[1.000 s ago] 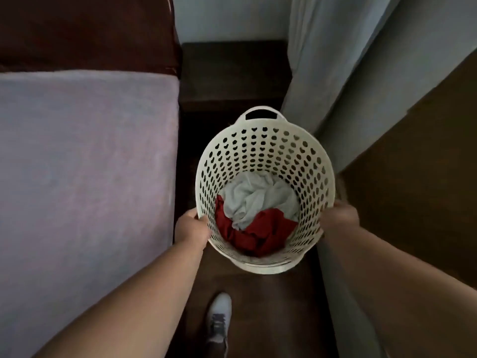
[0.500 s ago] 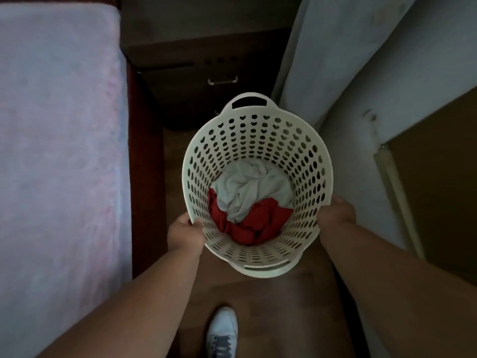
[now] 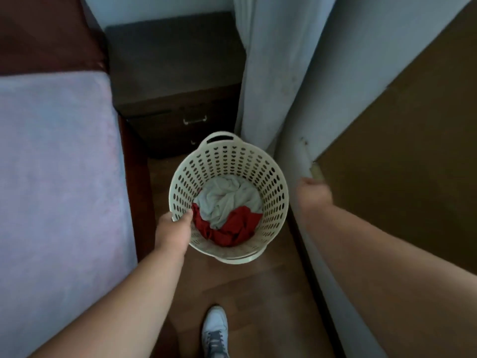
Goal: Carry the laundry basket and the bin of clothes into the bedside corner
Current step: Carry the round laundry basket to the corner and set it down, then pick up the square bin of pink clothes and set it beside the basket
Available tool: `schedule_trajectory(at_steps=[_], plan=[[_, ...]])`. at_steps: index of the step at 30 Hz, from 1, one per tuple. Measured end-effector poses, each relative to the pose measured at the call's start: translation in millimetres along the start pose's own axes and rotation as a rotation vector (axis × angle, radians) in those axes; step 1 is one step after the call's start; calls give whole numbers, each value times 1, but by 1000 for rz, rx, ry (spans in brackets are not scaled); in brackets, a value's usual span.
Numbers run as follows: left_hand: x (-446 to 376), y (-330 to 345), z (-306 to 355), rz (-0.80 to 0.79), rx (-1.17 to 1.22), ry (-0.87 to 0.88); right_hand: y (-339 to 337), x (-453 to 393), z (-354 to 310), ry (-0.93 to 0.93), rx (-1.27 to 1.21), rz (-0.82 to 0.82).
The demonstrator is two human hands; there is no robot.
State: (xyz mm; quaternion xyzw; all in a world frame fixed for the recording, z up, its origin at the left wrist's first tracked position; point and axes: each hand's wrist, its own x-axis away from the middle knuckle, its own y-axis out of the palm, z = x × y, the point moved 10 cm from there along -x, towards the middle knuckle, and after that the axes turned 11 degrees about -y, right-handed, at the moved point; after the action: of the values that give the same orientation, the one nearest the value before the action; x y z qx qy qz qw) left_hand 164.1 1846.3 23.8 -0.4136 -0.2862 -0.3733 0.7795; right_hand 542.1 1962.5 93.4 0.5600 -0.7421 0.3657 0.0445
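A round cream laundry basket [image 3: 271, 182] with perforated walls sits low in the narrow aisle, in front of the nightstand. Inside lie a pale grey cloth [image 3: 227, 200] and a red garment [image 3: 232, 228]. My left hand [image 3: 173, 231] grips the basket's near-left rim, thumb over the edge. My right hand [image 3: 313, 191] is off the rim, a short way to the basket's right, blurred, with the fingers curled and nothing in them. No second bin is in view.
A bed with a lilac cover [image 3: 56, 189] fills the left. A dark wooden nightstand [image 3: 175, 81] with drawers stands in the corner ahead. A pale curtain [image 3: 265, 73] and wall [image 3: 335, 86] close the right side. My shoe [image 3: 215, 329] is on the wood floor [image 3: 258, 293].
The basket has come down and forward toward the nightstand. My right hand has let go of the rim and moved off to the right. My left hand still holds the rim.
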Motion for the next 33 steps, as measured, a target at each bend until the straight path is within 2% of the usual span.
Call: schedule_trajectory(at_steps=[4,9,12,14,18,22,27,33], plan=[[104,-30,92,-138,78,154,-69,63,-103,-96,-195,36],[264,-58,185,-413,302,193,-165,185,-214,-192,-562,-9],[372,-74,229,-574,352,323,-232,266,-248,-293,-774,5],[446,-85,247,-666,385,421,-285,317,-250,-330,-881,73],[591,-89,252,-810,392,610,-399,396,-227,-412,-979,218],[715,-65,212,-972,355,684,-509,473,-173,-484,-1066,421],[845,-5,109,-1250,237,679,-631,589,-59,-526,-1081,663],[990,73,-26,-1536,-38,606,-741,747,86,-535,-1071,1100]])
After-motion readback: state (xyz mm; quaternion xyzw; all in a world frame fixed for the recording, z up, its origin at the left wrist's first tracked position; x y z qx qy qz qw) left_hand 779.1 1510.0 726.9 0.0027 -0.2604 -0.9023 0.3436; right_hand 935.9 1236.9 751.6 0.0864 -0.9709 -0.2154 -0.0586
